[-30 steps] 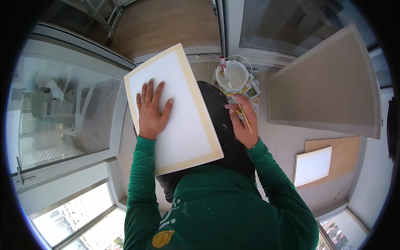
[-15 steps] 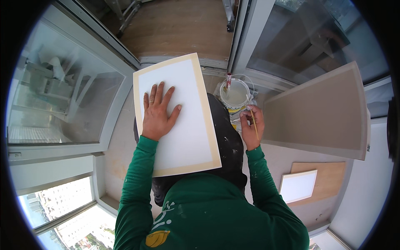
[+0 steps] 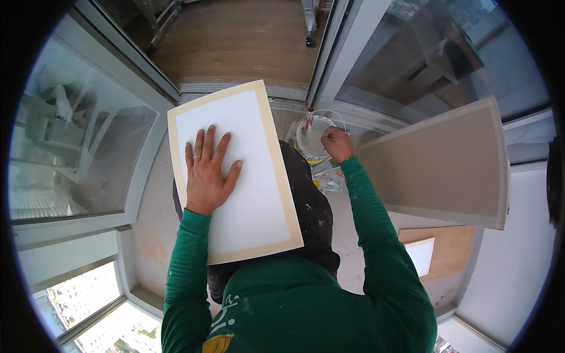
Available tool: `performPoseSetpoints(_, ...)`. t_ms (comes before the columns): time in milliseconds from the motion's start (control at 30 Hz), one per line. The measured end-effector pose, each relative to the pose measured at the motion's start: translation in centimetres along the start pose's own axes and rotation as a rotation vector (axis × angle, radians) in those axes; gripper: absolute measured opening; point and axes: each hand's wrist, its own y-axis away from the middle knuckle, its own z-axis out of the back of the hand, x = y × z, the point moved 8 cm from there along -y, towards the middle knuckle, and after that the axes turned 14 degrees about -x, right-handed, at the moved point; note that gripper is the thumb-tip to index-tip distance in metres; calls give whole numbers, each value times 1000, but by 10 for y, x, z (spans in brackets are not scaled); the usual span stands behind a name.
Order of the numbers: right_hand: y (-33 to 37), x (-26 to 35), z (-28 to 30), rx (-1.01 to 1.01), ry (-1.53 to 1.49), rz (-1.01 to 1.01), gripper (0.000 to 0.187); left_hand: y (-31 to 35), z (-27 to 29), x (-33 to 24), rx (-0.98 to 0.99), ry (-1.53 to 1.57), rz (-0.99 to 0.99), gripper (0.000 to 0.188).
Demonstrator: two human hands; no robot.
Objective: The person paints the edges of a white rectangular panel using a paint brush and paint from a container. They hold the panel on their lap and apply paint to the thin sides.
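Note:
A white board with a cream border (image 3: 250, 194) rests across my lap, slanting slightly to the left. My left hand (image 3: 207, 176) lies flat on its left half, fingers spread and a ring on one of them. At the right, my right hand (image 3: 338, 145) is closed round a slim wooden-handled paintbrush (image 3: 327, 138), of which only a short piece shows. It is over the right rim of a white bucket (image 3: 301, 143) with a pale liquid inside. Another brush with a red handle (image 3: 309, 119) stands in the bucket at its far left.
Plastic sheeting (image 3: 329, 179) lies beneath the bucket. A large grey-brown panel (image 3: 438, 165) leans at the right. Behind it on the floor, a small white framed panel (image 3: 421, 256) sits on a brown board (image 3: 452, 247). Glazed doors (image 3: 88, 135) flank the opening ahead.
My right hand has moved forward and left, bringing the paintbrush from beside the bucket to over it. My left hand stays on the board. The whole view has shifted slightly.

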Motion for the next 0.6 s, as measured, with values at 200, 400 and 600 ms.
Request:
performPoseSetpoints(200,-68,-49,-80,310,438,76,25,-1,-1,3,8,2,9,64)
performPoseSetpoints(400,-77,-88,-115,446,440,-155,29,-2,-4,7,13,-25,14,64)
performPoseSetpoints(600,-84,-96,-133,444,523,-58,35,-2,-5,9,16,-22,18,64)
